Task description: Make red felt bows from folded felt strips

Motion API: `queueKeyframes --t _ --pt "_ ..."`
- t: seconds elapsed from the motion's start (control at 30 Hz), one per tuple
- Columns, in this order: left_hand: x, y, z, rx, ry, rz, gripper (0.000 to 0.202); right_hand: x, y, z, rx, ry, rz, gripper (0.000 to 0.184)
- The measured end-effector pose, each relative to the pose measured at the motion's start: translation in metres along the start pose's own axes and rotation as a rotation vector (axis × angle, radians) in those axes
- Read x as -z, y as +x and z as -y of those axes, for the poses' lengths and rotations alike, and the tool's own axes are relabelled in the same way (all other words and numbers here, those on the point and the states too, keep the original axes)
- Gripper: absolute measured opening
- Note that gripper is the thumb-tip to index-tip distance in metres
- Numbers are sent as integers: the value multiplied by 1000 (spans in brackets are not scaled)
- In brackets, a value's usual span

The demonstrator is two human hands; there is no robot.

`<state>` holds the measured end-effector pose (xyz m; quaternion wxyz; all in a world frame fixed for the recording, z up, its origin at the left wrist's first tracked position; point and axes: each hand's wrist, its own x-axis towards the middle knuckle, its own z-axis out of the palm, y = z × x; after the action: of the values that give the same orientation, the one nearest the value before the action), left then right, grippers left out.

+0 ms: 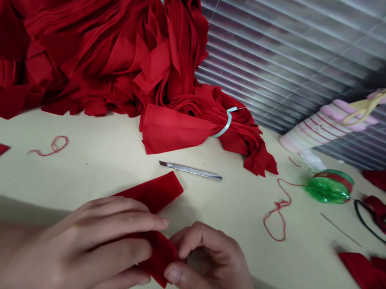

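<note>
1. Left hand and right hand both pinch the red cloth strip, which lies on the table by the front edge.
2. The strip's middle is hidden under the left fingers.
3. Metal cutter lies just beyond the strip.
4. Green plastic container at right, contents blurred.
5. Red cloth pile cut off top-left.

Left hand blankets the near half of the red cloth strip, thumb out of sight, so it may be gripping or only pressing. Right hand curls in, fingertips tucked behind the strip's end. Both forearms run off the bottom edge. The red fabric pile is cropped at top and left. Far right, a black cable tangles into a blur at the frame's edge.
</note>
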<state>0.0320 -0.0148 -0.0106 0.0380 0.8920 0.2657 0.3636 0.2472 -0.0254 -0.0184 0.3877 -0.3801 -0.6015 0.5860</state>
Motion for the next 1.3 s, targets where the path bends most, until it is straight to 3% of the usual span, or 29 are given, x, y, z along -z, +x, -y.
queueKeyframes --t 0.43,0.67,1.3 --pt "-2 -6 -1 12 -31 36 13 0 0 4 3 48 1 20" --pt "-1 1 -1 0 -5 -1 13 0 1 3 -9 20 6 20" --pt "4 0 -1 -28 0 69 15 -1 2 4 -53 137 2 24"
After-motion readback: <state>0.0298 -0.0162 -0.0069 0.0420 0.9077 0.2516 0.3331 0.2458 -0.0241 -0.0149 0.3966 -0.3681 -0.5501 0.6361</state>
